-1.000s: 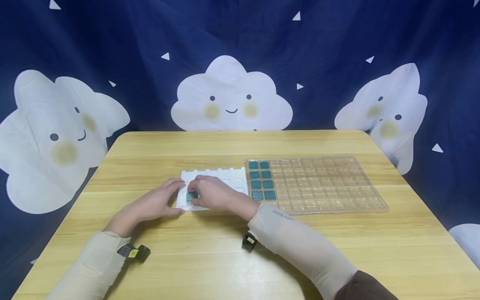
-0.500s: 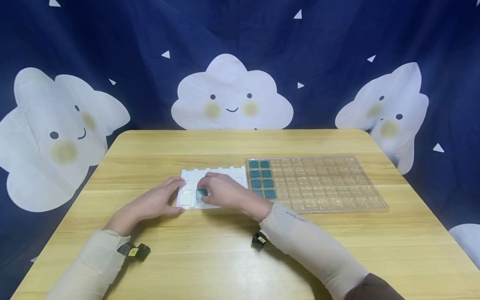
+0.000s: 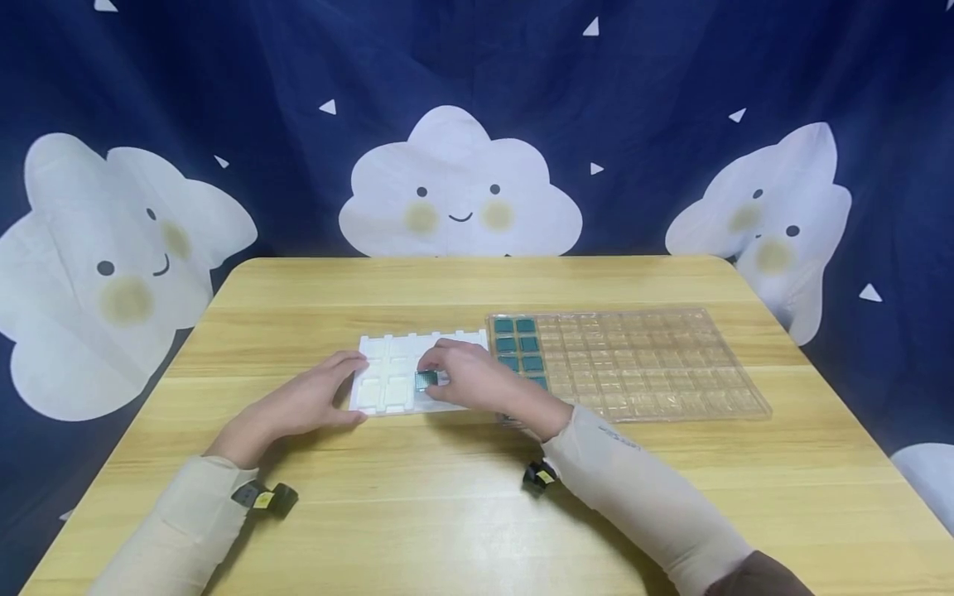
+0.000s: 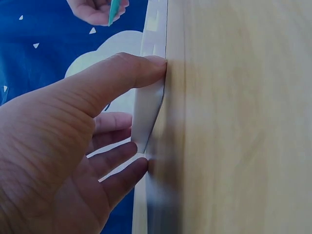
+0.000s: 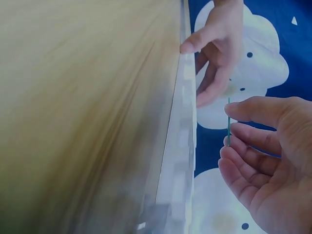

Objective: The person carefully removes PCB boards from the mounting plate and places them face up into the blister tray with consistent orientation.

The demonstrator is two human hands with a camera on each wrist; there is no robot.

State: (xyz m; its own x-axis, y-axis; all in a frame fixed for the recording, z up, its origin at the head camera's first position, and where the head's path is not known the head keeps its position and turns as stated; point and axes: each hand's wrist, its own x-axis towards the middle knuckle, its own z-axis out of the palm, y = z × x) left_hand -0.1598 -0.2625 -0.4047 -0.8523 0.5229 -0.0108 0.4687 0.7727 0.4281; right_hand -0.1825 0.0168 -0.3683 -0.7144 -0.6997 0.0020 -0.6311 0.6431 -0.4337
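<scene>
My right hand (image 3: 477, 381) pinches a small square green chip (image 3: 426, 381), its face dotted with a grid of contacts, between thumb and fingertips. In the right wrist view the chip (image 5: 229, 119) shows edge-on as a thin green line, raised off the tray. Below it lies a white plastic tray (image 3: 378, 372) with square pockets; the pockets showing at its left end hold nothing. My left hand (image 3: 309, 401) grips the tray's left end, thumb at the near corner, fingers round the side, as the left wrist view shows. The right hand hides part of the tray's right side.
To the right, close against the white tray, lies a larger clear plastic tray (image 3: 641, 364) with many pockets. Green chips (image 3: 527, 344) fill several pockets in its two left columns. Both trays lie on a wooden table (image 3: 373, 513) before a blue cloud-patterned curtain (image 3: 477, 50).
The right hand has lifted the chip from the white tray's near-left pocket and moved it rightward over the tray. That pocket now shows bare. The left hand has stayed in place.
</scene>
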